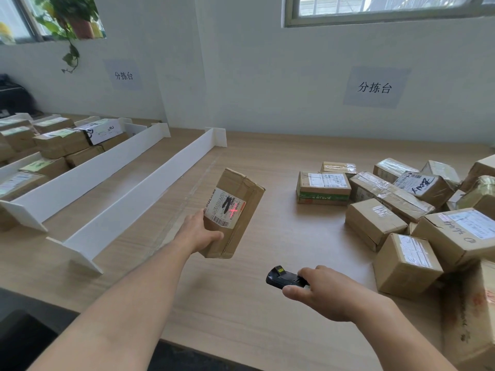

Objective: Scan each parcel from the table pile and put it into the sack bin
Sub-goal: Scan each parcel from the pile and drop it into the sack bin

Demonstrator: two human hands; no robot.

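My left hand (199, 231) grips a brown cardboard parcel (235, 212) by its lower left edge and holds it tilted above the table, label side toward me. A red scanner cross glows on its white label (224, 207). My right hand (325, 293) is closed around a black handheld scanner (285, 277), low over the table and pointed at the parcel. The pile of parcels (407, 210) lies on the right of the wooden table (241, 303). No sack bin is in view.
White divider boards (139, 188) run diagonally across the left of the table, forming lanes. Behind them, at the far left, lie several sorted parcels (61, 143). A large stained box (471, 311) sits at the near right edge. The wall carries two paper signs.
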